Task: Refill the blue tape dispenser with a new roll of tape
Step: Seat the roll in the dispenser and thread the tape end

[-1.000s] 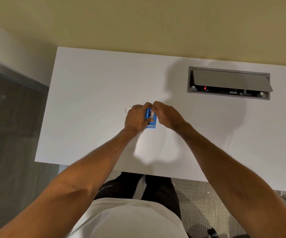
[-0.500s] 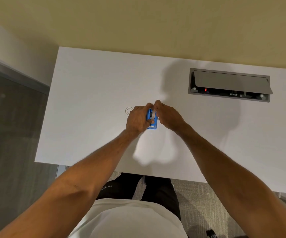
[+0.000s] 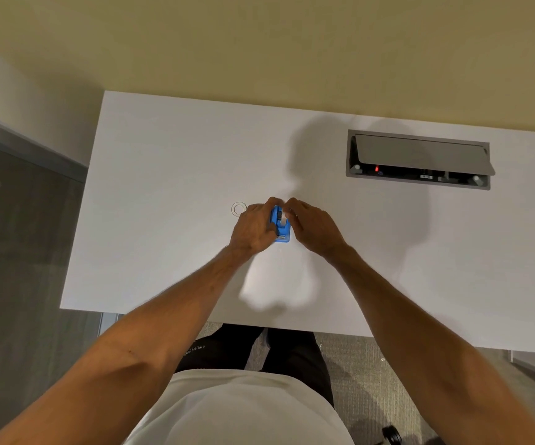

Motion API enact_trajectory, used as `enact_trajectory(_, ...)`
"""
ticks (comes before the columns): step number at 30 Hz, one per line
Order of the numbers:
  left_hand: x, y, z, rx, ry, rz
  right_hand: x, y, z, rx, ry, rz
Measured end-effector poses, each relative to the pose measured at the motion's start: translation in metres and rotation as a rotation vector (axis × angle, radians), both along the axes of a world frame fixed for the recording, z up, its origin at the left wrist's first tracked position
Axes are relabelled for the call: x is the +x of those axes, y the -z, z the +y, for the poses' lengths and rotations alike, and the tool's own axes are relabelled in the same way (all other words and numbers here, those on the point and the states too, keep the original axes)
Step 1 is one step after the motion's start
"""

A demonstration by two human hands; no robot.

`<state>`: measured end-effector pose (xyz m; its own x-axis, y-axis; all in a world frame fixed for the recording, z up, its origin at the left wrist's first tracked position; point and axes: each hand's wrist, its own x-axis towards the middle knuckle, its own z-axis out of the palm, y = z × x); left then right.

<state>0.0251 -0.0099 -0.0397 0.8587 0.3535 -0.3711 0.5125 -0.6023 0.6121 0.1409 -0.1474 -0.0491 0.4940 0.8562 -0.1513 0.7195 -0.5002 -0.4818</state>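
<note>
- Blue dispenser (image 3: 281, 233) sat mid-counter (image 3: 163, 187), between my hands.
- Left hand (image 3: 253, 229) gripped its side; right hand (image 3: 312, 228) pinched the new roll (image 3: 281, 220) into the cradle.
- Roll looked nearly seated; threading tape to the cutter remained.
- Empty ring (image 3: 238, 208) lay just left.

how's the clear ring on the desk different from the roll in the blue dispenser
The clear ring lies flat and bare on the white desk, untouched, just left of the left hand. The roll stands on edge inside the blue dispenser, with both hands, left and right hand, around it. The ring looks see-through and thin; the roll looks whitish and thicker. Both are round.
</note>
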Motion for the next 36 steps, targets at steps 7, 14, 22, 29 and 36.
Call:
enact_trajectory(7,-0.003,-0.004,0.004,-0.060,0.020,-0.059,-0.023,-0.006,0.003,0.097,0.583,0.320)
enact_trajectory(14,-0.003,-0.014,0.003,-0.065,0.032,-0.080,-0.040,-0.009,0.017,0.149,1.062,0.864)
enact_trajectory(22,-0.004,-0.026,0.004,-0.091,0.037,-0.071,-0.048,-0.010,0.025,0.145,1.211,1.160)
enact_trajectory(29,-0.003,-0.026,0.006,-0.117,0.028,-0.059,-0.048,-0.017,0.027,0.201,1.278,1.264)
enact_trajectory(36,-0.005,-0.017,0.008,-0.153,0.013,-0.050,-0.050,-0.018,0.030,0.222,1.354,1.338)
